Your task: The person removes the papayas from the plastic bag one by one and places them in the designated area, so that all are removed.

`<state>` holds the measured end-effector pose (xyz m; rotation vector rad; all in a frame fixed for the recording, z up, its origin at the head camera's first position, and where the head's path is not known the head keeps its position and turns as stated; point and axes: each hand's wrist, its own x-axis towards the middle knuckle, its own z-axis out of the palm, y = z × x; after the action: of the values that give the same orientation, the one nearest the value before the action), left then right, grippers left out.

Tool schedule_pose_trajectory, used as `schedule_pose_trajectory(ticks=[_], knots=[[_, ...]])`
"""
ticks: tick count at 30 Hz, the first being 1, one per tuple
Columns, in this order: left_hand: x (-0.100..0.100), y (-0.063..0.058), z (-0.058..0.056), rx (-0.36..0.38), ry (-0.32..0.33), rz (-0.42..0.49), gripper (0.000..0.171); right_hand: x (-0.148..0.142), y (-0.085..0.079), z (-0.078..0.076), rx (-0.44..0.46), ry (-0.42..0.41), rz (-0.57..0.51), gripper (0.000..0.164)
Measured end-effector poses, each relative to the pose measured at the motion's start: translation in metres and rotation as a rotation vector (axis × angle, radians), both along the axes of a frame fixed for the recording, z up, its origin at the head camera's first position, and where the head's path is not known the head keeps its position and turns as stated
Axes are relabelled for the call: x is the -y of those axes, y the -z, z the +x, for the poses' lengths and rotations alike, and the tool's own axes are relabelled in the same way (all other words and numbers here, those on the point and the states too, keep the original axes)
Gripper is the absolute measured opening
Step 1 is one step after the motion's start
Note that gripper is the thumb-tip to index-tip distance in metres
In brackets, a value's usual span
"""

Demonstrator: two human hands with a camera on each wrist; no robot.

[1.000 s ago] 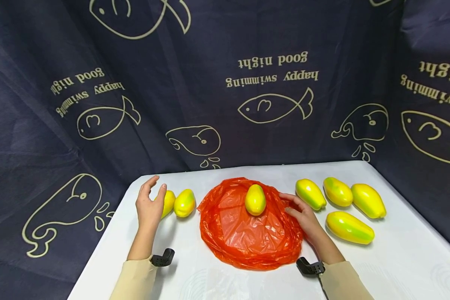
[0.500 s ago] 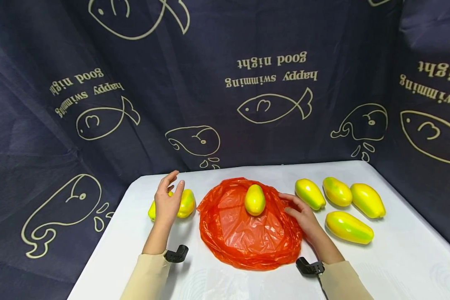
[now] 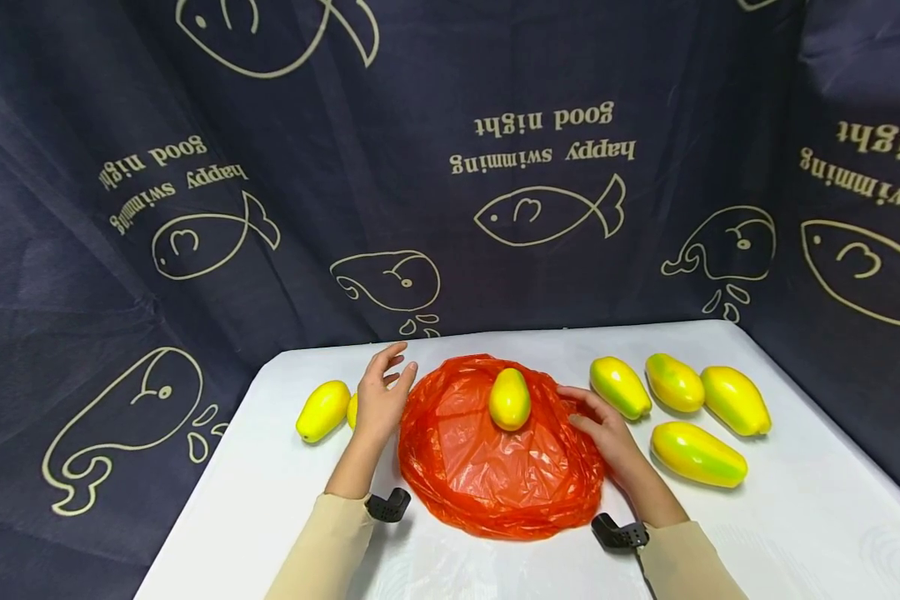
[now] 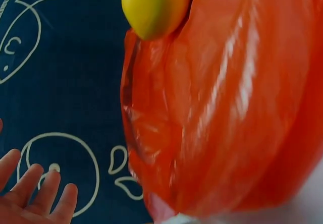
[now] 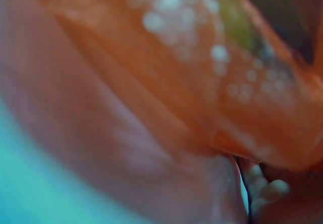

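Note:
An opened red plastic bag lies in the middle of the white table, with one yellow-green papaya in it. My left hand hovers by the bag's left rim, fingers relaxed and holding nothing. In the left wrist view the fingers are spread apart, clear of the bag. At the bag's right side, my right hand holds the rim between thumb and fingers. Red film covers most of the right wrist view, and only a few right fingers show below it.
Left of the bag lie a papaya and a second papaya mostly hidden behind my left hand. Several papayas rest to the right. A dark blue curtain with fish drawings stands behind the table.
My left hand has moved right, from over the left papayas to the bag's left rim, uncovering the leftmost papaya. The right hand, the bag and the papaya in it have stayed put.

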<state>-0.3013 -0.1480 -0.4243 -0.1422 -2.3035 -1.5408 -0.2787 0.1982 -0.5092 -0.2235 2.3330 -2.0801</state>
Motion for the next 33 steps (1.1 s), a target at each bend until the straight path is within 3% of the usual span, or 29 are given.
schedule_pose_trajectory(ticks=[14, 24, 33], knots=[[-0.040, 0.005, -0.005, 0.088, 0.083, 0.020, 0.047, 0.000, -0.003, -0.002, -0.002, 0.001, -0.015, 0.046], [-0.066, 0.020, -0.005, 0.114, 0.156, -0.051, 0.058, 0.000, -0.002, -0.001, -0.020, 0.007, -0.021, 0.045], [-0.085, 0.035, -0.005, 0.171, 0.198, -0.026, 0.065, -0.001, 0.000, -0.001, -0.010, -0.003, -0.012, 0.046]])
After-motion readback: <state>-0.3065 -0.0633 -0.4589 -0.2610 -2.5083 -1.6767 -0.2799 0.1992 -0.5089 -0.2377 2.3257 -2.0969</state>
